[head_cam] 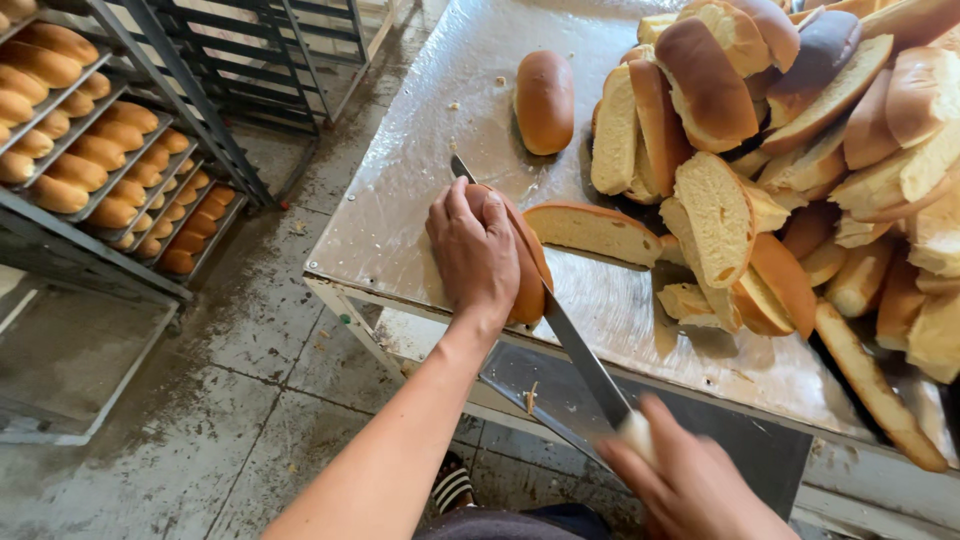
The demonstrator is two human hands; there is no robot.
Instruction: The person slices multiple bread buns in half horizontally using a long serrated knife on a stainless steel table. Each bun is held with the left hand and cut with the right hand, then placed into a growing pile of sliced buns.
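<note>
Nearest the lens, the right hand is clamped on a long knife, its blade running up and left through a bread roll. Pressed flat on that roll, near the counter edge, is the left hand, fingers wrapped over it. Roll and blade share one diagonal axis. Sliced halves are piled to the right.
</note>
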